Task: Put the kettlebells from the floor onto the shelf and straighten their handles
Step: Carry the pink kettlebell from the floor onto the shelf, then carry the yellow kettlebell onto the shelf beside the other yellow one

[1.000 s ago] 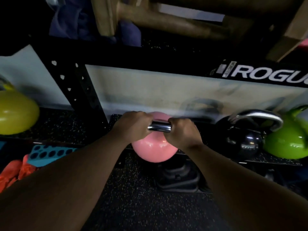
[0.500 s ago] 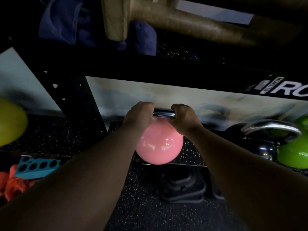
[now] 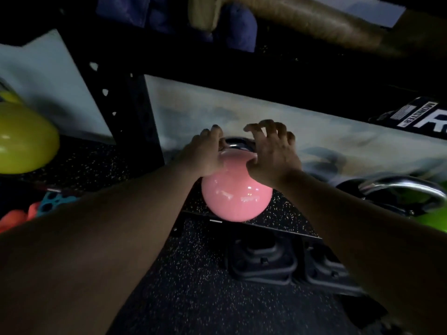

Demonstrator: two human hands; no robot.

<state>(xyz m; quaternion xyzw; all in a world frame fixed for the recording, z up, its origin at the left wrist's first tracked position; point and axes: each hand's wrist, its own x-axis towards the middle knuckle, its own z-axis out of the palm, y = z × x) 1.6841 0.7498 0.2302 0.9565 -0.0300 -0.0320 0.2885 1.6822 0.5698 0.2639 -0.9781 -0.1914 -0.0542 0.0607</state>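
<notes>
A glossy pink kettlebell [image 3: 235, 197] with a chrome handle [image 3: 239, 144] stands on the speckled black shelf [image 3: 287, 215], near its front edge. My left hand [image 3: 202, 154] rests against the handle's left end and the bell's shoulder, fingers lifted and loose. My right hand [image 3: 271, 153] hovers over the right side with its fingers spread, the thumb touching the bell. To the right on the same shelf stand a black kettlebell with a chrome handle [image 3: 399, 187] and a green kettlebell [image 3: 435, 220]. A yellow-green kettlebell [image 3: 24, 139] sits in the bay to the left.
A black perforated rack upright [image 3: 131, 112] stands just left of the pink bell. A dark crossbeam runs above the shelf. Under the shelf lie dark moulded blocks [image 3: 262, 259] on the speckled floor [image 3: 193, 298]. Orange [image 3: 14, 218] and blue [image 3: 54, 201] items lie at lower left.
The pink kettlebell went from hanging in both fists at the shelf edge to standing on the shelf. Both hands have let go of the handle and opened.
</notes>
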